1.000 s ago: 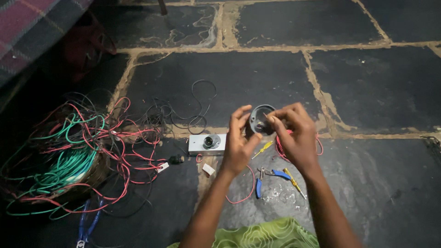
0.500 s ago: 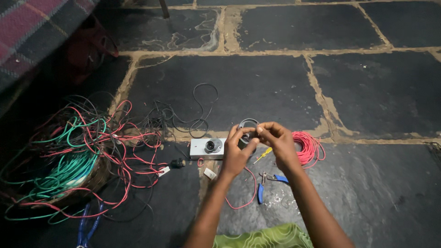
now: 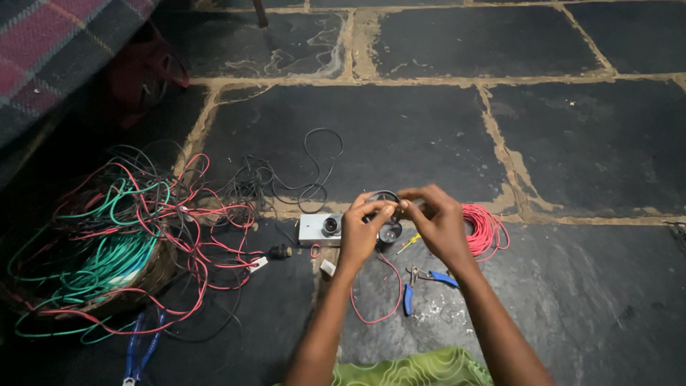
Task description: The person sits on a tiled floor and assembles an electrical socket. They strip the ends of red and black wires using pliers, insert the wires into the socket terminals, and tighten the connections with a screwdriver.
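- Centre of frame, above the stone floor [image 3: 429,136]: left hand [image 3: 361,232] and right hand [image 3: 437,223] both pinch a small round dark fitting [image 3: 386,214].
- A red wire [image 3: 379,300] trails from it; wiring looks unfinished.
- Grey box [image 3: 319,229], blue pliers [image 3: 421,282] and the red coil [image 3: 486,229] lie near.

The floor [image 3: 400,136] is laid with large dark stone slabs, irregular in outline, with pale sandy mortar joints [image 3: 357,82] running between them. At the upper left a red and grey checked cloth [image 3: 50,50] hangs into view, perhaps a blanket over a bed edge, though dimness hides what it covers. The light is low, leaving the left side in shadow.
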